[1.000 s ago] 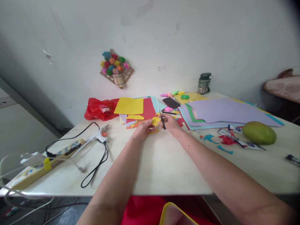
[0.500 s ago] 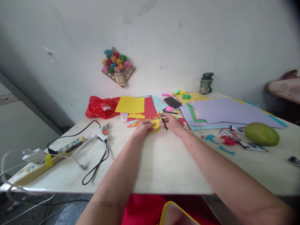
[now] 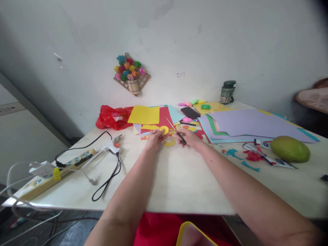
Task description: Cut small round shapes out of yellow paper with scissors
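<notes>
Between the fingers of my left hand (image 3: 155, 139) is a small round yellow paper piece (image 3: 164, 130). My right hand (image 3: 190, 138) is closed round the dark handle of a pair of scissors (image 3: 181, 137), whose blades point up and to the left, apart from the round piece. Under and between my hands a yellow paper scrap (image 3: 169, 142) lies on the table. Just beyond are red paper (image 3: 166, 116), a yellow sheet (image 3: 144, 114) and several small coloured cut-outs. A dark pencil (image 3: 189, 123) rests behind my right hand.
Large coloured sheets (image 3: 246, 119) and a green mango (image 3: 290, 149) lie on the right, with tubes (image 3: 279, 162) beside it. To the left are a red plastic bag (image 3: 112, 118), a glue gun (image 3: 112, 146) and a power strip (image 3: 74, 164). A bottle (image 3: 227, 92) stands at the back.
The scissors have come away from the yellow paper, and their blades now point up-left. The round yellow piece is raised in my left hand. The whole view has shifted slightly.
</notes>
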A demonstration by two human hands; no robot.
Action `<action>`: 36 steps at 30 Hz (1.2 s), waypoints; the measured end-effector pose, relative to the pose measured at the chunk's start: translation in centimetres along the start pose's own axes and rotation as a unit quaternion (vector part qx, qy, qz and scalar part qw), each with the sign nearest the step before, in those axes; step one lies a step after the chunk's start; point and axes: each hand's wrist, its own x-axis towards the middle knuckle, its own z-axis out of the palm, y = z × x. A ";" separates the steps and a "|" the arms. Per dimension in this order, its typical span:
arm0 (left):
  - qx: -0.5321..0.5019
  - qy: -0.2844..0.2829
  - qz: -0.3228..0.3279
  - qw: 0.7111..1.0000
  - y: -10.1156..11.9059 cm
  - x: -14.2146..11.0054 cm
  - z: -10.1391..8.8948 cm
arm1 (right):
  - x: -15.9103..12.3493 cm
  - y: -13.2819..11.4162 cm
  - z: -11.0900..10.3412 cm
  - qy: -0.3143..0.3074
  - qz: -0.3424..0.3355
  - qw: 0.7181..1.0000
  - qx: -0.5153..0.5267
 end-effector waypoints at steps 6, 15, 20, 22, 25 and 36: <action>-0.019 0.010 0.015 1.000 0.2 -0.3 0.7 | 0.1 0.1 0.3 -0.018 0.014 0.999 -0.034; -0.033 -0.006 0.029 0.999 -0.2 -0.1 0.6 | 0.4 0.7 0.3 -0.017 0.004 0.999 -0.027; -0.044 0.020 0.022 0.999 -0.3 -0.1 0.6 | 0.3 0.7 0.3 -0.017 0.003 1.000 -0.024; -0.042 0.013 0.017 0.999 -0.3 -0.1 0.7 | 0.3 0.6 0.4 -0.018 0.006 1.000 -0.022; -0.043 0.006 0.017 0.999 -0.3 -0.2 0.8 | 0.5 0.9 0.5 -0.017 0.005 1.000 -0.026; -0.059 0.053 0.001 0.997 -0.3 -0.2 1.4 | 1.2 2.1 0.7 0.010 -0.078 0.991 -0.108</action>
